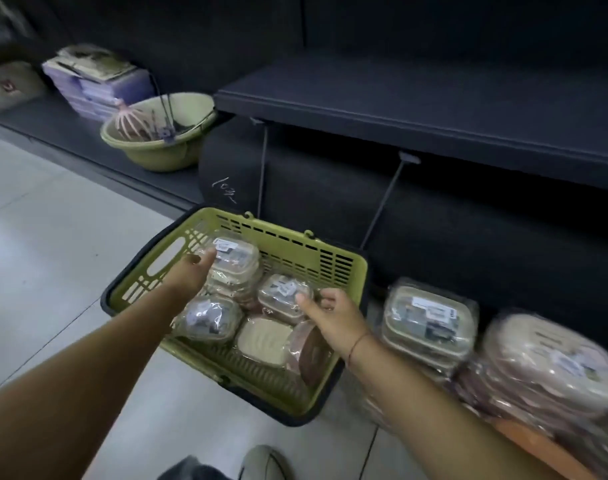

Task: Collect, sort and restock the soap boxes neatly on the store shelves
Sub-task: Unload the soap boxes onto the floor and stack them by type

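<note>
Pale tiled floor point(53, 237), dark shelving behind; the upper shelf point(434, 98) is bare where visible. Left hand point(188, 275): thumb lies on the top of the stack point(238, 265) at the back left of the basket point(330, 258); its fingers are hidden, so cannot tell whether it grips. Right hand point(333, 317): thumb on top and fingers curled round the far edge of the middle box point(281, 292), pinching it. Other wrapped boxes lie loose in the basket, one flat point(264, 339) and one on edge point(311, 351) just beside the right wrist. More soap boxes are stacked low at the right point(428, 320), under the shelf. Risks, as judged: the wrap looks slick, so a one-handed pinch may slip. Lifting the stack from one side could make its boxes slide apart. The wrist may knock the box on edge. Colours differ, so mixing types on the shelf is possible. The basket sits on the floor, touching the shelving base. Far left on a low shelf: a green basin point(157, 147) holding a pink wire tool, and purple packs point(98, 91) behind it. Light is dim.
</note>
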Tool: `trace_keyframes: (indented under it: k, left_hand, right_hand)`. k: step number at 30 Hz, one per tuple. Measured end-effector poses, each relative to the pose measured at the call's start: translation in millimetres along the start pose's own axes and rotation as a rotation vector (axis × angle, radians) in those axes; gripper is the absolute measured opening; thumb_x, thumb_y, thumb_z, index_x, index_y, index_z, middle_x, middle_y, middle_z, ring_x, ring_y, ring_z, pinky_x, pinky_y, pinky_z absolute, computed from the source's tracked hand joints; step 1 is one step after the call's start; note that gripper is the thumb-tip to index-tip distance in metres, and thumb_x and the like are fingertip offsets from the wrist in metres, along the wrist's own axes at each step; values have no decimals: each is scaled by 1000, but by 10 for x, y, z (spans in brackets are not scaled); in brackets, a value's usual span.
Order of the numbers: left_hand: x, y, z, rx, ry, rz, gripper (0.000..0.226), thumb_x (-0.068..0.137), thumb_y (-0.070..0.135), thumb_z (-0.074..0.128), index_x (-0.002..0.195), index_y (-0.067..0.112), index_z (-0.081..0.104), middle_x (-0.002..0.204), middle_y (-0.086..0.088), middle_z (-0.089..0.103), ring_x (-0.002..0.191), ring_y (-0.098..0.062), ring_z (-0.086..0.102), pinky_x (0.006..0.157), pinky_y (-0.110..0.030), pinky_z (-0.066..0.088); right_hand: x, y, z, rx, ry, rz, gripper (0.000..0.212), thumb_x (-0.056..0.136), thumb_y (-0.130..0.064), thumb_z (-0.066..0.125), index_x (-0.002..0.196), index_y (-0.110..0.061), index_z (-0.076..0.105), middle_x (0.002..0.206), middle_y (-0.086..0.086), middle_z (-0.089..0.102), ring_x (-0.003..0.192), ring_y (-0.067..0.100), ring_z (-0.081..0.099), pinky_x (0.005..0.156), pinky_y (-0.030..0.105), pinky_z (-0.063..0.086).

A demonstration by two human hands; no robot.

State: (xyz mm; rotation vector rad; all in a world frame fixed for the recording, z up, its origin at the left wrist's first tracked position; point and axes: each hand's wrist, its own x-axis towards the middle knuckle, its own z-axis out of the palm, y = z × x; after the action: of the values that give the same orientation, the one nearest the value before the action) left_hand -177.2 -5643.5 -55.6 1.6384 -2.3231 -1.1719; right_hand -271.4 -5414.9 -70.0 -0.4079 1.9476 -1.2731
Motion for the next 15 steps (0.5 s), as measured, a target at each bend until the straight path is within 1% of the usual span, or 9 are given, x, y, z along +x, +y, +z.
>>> trace_keyframes:
  k: [3,5,6,8,9,11,12,13,15]
  left_hand:
    - [473,-192,61,-207,-45,-153,91,89,71,42,147,2,34,151,-23,37,136,-43,37,110,-55,31]
    - [776,-283,139,-323,-73,-202,110,74,86,46,146,4,37,151,-19,38,135,-41,39,108,-52,33]
    - [898,-306,174,-392,-102,-215,108,73,87,46,143,4,42,147,-12,44,133,-35,42,107,-45,34]
    - [1047,-299,210,-490,-173,-202,75,89,71,42,127,8,56,120,1,62,117,-23,51,96,-25,41]
    - [1122,-309,224,-498,-210,-194,65,92,67,43,122,11,58,116,0,67,111,-22,54,91,-22,44]
    - [1211,-340,228,-479,-227,-208,64,87,63,56,127,13,57,126,-10,63,110,-26,57,87,-30,47]
    - [1223,-348,217,-490,-217,-207,63,87,58,62,128,11,56,127,-12,61,105,-25,59,80,-32,47]
    - [1220,-333,218,-517,-211,-207,59,87,52,65,127,9,56,124,-13,61,100,-23,59,73,-30,47]
    - [1223,-278,260,-559,-199,-255,51,87,43,69,119,5,56,114,-11,60,92,-20,60,64,-26,45]
  right_hand:
    - [604,41,241,-86,-17,138,82,84,-55,65,144,-7,35,143,10,44,128,26,47,104,36,41]
    - [961,82,383,-107,10,238,90,83,-57,65,147,-4,31,150,14,38,134,30,43,106,38,40]
    - [1142,126,453,-98,21,301,91,83,-58,64,148,-3,31,150,13,39,135,31,42,107,37,39]
    - [1433,217,561,-70,-32,413,83,89,-58,56,147,-3,33,151,8,38,137,28,39,111,36,35]
    - [1541,265,608,-52,-60,443,76,93,-56,50,146,-3,34,152,7,36,138,28,37,111,34,33]
    - [1690,370,691,-6,-53,484,73,95,-52,51,146,-3,33,151,8,37,138,28,38,106,32,37]
    - [1721,399,735,14,-40,508,75,92,-53,56,146,-5,36,149,7,40,135,28,41,104,32,40]
    - [1746,455,773,17,-3,521,79,86,-55,63,144,-6,39,146,9,45,129,28,47,99,33,45]
    - [1799,595,832,46,60,506,81,74,-53,75,136,-8,49,132,12,58,105,25,56,70,28,51]
